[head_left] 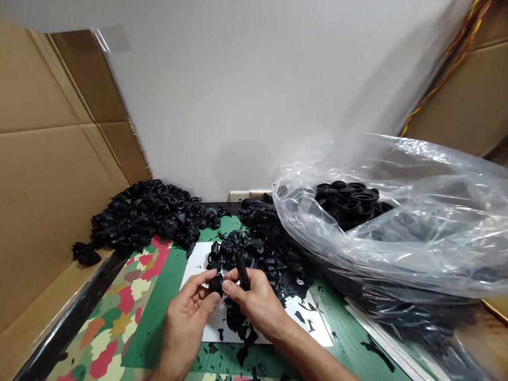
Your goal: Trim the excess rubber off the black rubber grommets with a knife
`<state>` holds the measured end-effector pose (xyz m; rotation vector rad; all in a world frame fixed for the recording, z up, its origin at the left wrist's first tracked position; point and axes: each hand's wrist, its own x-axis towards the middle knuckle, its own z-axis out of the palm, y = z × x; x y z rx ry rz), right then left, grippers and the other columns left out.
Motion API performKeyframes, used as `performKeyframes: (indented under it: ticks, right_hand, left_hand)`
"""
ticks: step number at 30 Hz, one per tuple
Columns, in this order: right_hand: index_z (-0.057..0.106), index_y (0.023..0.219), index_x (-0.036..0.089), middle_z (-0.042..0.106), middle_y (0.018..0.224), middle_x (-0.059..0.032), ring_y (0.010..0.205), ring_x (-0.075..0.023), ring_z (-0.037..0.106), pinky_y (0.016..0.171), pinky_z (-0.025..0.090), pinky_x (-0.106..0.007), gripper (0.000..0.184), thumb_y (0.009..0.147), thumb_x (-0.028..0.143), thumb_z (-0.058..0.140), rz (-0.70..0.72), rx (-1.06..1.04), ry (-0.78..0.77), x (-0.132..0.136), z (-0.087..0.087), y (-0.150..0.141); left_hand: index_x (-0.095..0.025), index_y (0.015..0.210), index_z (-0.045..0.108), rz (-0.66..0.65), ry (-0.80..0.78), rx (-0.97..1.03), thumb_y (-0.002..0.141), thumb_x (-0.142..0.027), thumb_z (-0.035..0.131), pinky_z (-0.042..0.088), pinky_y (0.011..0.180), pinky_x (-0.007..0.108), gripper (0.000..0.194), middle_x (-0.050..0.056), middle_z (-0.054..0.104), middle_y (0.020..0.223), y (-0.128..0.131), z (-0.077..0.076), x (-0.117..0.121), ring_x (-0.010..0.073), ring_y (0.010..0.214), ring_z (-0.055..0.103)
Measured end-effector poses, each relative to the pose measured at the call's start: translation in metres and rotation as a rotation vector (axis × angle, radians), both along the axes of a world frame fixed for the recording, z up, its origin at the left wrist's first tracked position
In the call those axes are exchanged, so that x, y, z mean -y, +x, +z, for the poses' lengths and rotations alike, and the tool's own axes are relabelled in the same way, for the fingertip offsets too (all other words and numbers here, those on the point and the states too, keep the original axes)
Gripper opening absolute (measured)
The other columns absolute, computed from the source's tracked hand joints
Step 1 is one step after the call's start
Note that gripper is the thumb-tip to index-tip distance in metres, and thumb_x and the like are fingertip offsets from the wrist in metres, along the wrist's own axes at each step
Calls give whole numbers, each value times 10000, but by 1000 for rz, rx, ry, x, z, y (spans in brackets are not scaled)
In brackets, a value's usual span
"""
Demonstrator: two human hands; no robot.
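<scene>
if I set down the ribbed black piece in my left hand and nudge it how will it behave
The ribbed black piece would probably roll, since its side looks round. It's likely light, small enough for the left hand to pinch. Its close ribs might let it flex.

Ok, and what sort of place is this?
Probably a workbench in a small workshop or factory: a heap of black pieces sits at the left, a clear plastic bag holds black ringed parts, and black scraps litter the green surface.
</scene>
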<state>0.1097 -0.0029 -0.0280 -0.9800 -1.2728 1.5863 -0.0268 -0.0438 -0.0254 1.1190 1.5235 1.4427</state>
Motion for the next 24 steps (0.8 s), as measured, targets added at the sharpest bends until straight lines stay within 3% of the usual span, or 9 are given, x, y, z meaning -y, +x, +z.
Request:
performKeyframes:
  ticks: [5,7,10,13,20,24]
  right_hand:
    - [499,578,174,376,482,76,409,-59,280,409,215,-215,189,668,297,610,3,-37,-27,-1,-4,-1]
    - [497,562,172,406,466,71,384,-52,278,392,197,-216,214,659,319,618,-4,-64,-60,-2,-6,-2]
    - [482,539,174,442,436,68,342,-33,250,368,159,-212,275,612,372,658,-28,-139,-182,-4,-7,-4]
    - [463,529,178,448,396,76,311,-16,222,354,123,-202,320,548,383,708,-31,-220,-322,-7,-5,-4]
    - [463,531,174,468,364,78,289,7,207,344,102,-183,362,456,349,771,-8,-309,-443,-11,-5,-2]
    - [452,505,170,480,360,68,279,15,204,343,100,-178,423,404,365,814,25,-350,-487,-12,-6,-3]
  left_hand:
    - [-220,826,727,-16,125,-223,563,-184,782,472,631,240,271,33,681,863,3,5,-5,142,642,570]
    - [-210,789,708,-7,96,-169,543,-170,778,469,587,235,259,32,693,825,5,8,-7,141,615,577]
    - [-185,770,659,-21,-48,34,530,-194,766,421,462,219,263,-1,654,552,6,9,-10,131,479,545]
    - [-165,774,623,-45,-119,136,525,-223,765,417,453,217,293,-18,620,448,4,5,-13,120,422,529]
    - [-169,875,609,-130,-107,140,599,-253,736,437,459,212,316,-27,630,520,0,-2,-15,115,455,548]
    - [-194,927,663,-170,11,-56,675,-271,686,454,468,225,265,3,641,759,-1,-6,-13,102,495,543]
